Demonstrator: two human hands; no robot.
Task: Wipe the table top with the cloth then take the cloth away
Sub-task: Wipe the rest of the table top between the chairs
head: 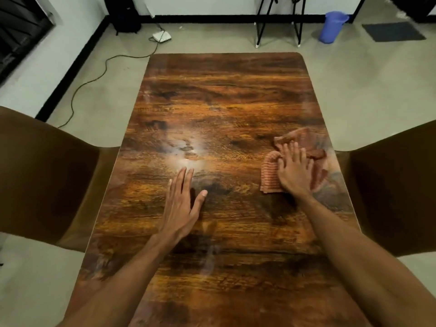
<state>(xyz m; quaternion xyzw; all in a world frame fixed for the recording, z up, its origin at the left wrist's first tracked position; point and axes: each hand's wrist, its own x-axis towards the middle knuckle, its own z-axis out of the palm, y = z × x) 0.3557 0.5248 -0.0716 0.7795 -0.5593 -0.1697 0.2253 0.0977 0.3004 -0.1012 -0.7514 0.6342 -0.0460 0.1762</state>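
A glossy dark wooden table top (224, 95) fills the middle of the head view. A crumpled orange-red striped cloth (271, 175) lies near the table's right edge. My right hand (295, 171) presses flat on top of the cloth, fingers spread and pointing away from me, with the cloth showing on both sides of it. My left hand (181, 201) rests flat and empty on the bare wood left of centre, fingers together and thumb out. A whitish glare patch (186, 149) shows just beyond my left fingertips.
A brown chair (47, 175) stands at the table's left side and another brown chair (396, 185) at its right. On the floor beyond are a blue bucket (332, 27), black stand legs (278, 24), a white box (161, 36) and a trailing cable (94, 79).
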